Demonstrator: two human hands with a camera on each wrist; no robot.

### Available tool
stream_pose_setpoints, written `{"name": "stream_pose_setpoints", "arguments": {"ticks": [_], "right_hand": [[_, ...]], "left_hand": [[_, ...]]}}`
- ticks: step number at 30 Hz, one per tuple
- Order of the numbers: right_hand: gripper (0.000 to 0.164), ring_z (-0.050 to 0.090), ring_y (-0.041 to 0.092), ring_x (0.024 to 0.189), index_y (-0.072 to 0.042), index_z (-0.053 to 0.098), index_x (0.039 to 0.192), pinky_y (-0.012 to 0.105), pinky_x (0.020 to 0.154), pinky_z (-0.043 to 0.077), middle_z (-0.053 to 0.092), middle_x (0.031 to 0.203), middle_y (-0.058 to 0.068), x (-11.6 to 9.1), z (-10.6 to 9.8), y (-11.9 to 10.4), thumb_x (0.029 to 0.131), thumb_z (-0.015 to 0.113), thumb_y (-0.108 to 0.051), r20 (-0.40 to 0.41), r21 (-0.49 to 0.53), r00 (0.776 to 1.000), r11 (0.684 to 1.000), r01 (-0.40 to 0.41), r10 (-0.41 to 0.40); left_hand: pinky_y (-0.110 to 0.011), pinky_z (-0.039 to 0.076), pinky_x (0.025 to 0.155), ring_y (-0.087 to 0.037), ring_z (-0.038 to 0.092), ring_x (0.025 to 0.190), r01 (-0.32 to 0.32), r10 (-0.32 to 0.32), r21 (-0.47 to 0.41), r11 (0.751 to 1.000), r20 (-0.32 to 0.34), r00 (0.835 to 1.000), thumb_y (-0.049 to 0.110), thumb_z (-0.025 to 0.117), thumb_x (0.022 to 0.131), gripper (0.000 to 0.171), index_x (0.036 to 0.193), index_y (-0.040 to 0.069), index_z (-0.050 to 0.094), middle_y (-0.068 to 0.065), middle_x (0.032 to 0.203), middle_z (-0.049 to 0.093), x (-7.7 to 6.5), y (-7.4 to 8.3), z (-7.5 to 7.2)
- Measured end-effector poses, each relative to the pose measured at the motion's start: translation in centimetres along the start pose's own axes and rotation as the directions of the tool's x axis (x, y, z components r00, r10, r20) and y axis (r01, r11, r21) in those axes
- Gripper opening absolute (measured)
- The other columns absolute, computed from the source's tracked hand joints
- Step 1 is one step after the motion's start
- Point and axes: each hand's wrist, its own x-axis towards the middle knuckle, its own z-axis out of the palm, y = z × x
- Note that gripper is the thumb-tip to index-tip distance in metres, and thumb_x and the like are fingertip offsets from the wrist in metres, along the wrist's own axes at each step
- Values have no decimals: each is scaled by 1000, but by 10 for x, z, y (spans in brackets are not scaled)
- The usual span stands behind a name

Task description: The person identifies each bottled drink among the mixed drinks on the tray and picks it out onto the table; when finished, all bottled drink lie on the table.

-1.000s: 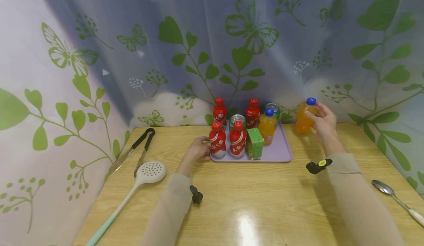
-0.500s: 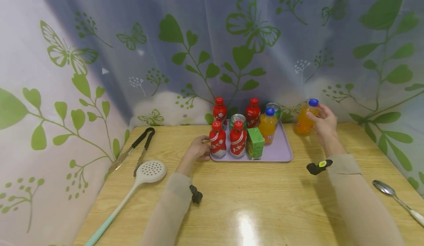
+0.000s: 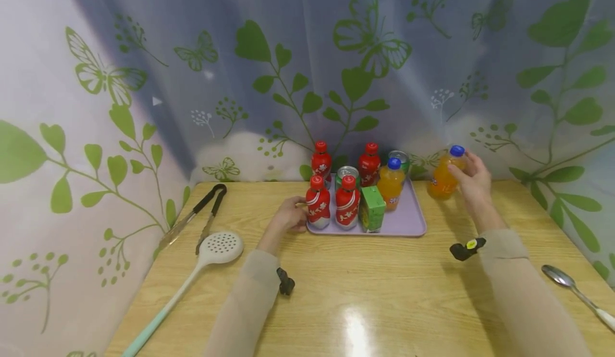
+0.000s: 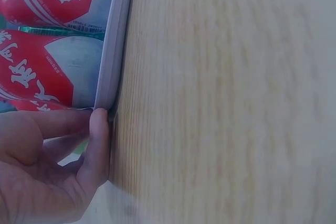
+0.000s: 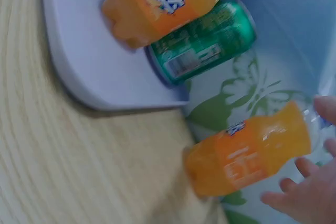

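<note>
Two utensils lie nearest the person: a spoon (image 3: 559,275) with a white handle end, to the right of the right hand, and a white slotted skimmer (image 3: 222,246) with a mint-green handle, to the left of the left hand. Black-handled tongs (image 3: 194,212) lie just beyond the skimmer head.

The left hand (image 3: 289,215) pinches the near left corner of the lilac tray (image 3: 408,218) between thumb and fingers. Between the hands, the tray bears four red-labelled bottles (image 3: 318,208), a green drink carton (image 3: 372,210), a second orange soda bottle (image 3: 391,186) and two green cans (image 5: 207,40).

Off the tray, the right hand (image 3: 475,178), partly curled, holds the blue-capped orange soda bottle (image 3: 445,174) near its neck. Bottle body: translucent, narrowed shoulder, orange label with white lettering. Base contact with the table cannot be determined.

Beyond both hands hangs a butterfly-and-leaf curtain (image 3: 288,106).
</note>
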Motion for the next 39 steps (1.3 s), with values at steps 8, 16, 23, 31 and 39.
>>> {"name": "stream_pose_setpoints", "arguments": {"ticks": [8,16,23,31,39], "right_hand": [[61,46,19,141,-24,41,158,40,125,42,50,149,-3,-14,14,-24,102,65,-26,-224,-111,906,933,342,-359],[69,54,37,135,-17,37,163,57,120,48,46,154,14,-32,51,-27,102,68,-24,38,-221,846,821,527,-532],[69,62,41,121,-12,42,161,31,97,56,49,152,19,-37,73,-18,100,73,-24,165,-323,820,756,569,-548],[71,60,43,118,-9,43,160,57,101,57,54,145,24,-38,87,-1,98,75,-24,224,-365,842,758,540,-491],[71,57,44,122,-8,46,157,62,109,52,53,142,25,-39,97,12,96,77,-26,254,-389,857,764,515,-448]], "left_hand": [[-22,63,61,-19,61,81,-1,1,8,1000,-1,1000,-14,52,88,68,153,6,49,-22,123,62,2,1,3],[-20,61,59,-16,59,77,11,-11,-4,1000,18,1000,-14,51,89,69,155,7,47,-18,120,63,0,1,2],[-20,60,58,-16,59,76,10,-10,-16,1000,12,1000,-14,51,89,68,154,7,49,-17,117,65,1,-1,2],[-20,61,60,-17,61,82,12,-12,1,1000,9,1000,-11,52,92,65,154,9,49,-20,124,65,2,-2,1],[-21,62,60,-18,62,82,8,-8,0,1000,8,1000,-9,52,92,64,154,9,50,-19,122,65,2,-2,0]]}}
